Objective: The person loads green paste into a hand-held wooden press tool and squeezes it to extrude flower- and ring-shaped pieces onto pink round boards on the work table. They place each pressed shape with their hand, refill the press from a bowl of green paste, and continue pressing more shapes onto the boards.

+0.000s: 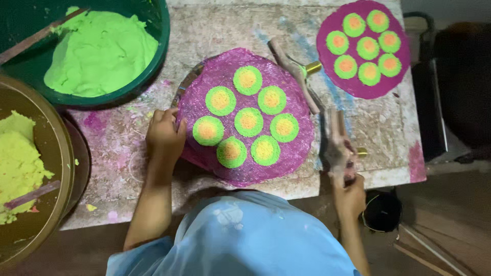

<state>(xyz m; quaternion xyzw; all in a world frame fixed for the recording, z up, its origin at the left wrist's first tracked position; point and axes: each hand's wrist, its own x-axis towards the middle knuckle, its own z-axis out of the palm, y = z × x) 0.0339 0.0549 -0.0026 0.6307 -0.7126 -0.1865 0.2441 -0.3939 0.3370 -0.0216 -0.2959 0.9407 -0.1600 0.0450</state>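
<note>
A round purple disc [286, 153] with several green rings and orange-yellow centres lies on the stained table [128, 168] in front of me. My left hand [164, 135] rests on its left rim, fingers curled over the edge. My right hand [349, 191], at the table's front right edge, grips a paste-smeared stick tool [337, 140] pointing away from me. A second stick tool [294, 74] with a brass-coloured fitting lies beyond the disc's right side.
A second finished purple disc [358, 87] with green and orange circles lies at the back right. A green tub [153, 56] of green paste stands at the back left, a brown tub [56, 153] of yellow paste at the left. A dark chair stands right.
</note>
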